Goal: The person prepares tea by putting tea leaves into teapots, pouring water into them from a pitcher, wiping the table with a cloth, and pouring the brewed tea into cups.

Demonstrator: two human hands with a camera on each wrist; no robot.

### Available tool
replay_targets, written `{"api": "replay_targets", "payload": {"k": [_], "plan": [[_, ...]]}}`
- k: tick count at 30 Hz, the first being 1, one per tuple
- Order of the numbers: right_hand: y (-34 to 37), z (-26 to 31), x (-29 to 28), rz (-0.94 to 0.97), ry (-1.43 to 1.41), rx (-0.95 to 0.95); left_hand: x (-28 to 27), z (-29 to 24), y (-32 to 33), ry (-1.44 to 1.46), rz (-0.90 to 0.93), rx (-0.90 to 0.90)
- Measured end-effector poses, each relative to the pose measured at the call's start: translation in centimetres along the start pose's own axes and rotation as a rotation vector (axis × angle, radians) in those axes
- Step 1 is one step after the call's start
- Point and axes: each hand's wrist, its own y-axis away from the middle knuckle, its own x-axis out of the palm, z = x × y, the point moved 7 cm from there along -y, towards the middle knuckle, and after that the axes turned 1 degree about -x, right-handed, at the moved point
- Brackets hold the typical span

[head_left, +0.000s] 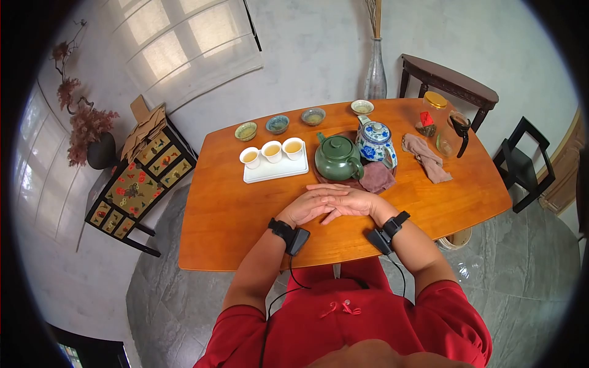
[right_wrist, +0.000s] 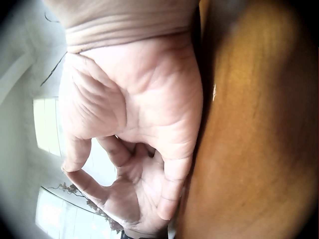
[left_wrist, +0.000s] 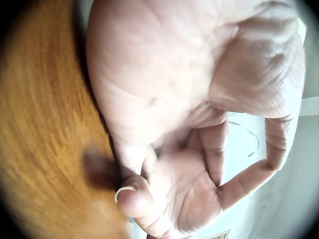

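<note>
Both hands rest together at the near part of the wooden table (head_left: 215,211), fingers overlapping. The left hand (head_left: 305,207) comes in from the left and the right hand (head_left: 358,202) from the right, meeting in front of the green teapot (head_left: 337,158). The left wrist view shows the left palm (left_wrist: 164,69) with its fingers relaxed over the other hand. In the right wrist view the right palm (right_wrist: 144,94) faces the camera, its fingers against the left hand (right_wrist: 132,194). Neither hand holds an object. A mauve cloth (head_left: 377,177) lies just beyond the right hand.
Three filled white cups stand on a white tray (head_left: 276,172). Behind are several small bowls (head_left: 277,125). A blue-and-white teapot (head_left: 375,142) shares a round tray with the green one. To the right are a pinkish cloth (head_left: 427,158), a gold-lidded jar (head_left: 434,113) and a glass pitcher (head_left: 451,138).
</note>
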Motion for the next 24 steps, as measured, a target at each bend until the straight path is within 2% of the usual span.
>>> {"api": "replay_targets", "payload": {"k": [24], "plan": [[0.14,0.34,0.21,-0.013,0.002,-0.013,0.58,-0.56,-0.03,0.021,0.011,0.010]]}}
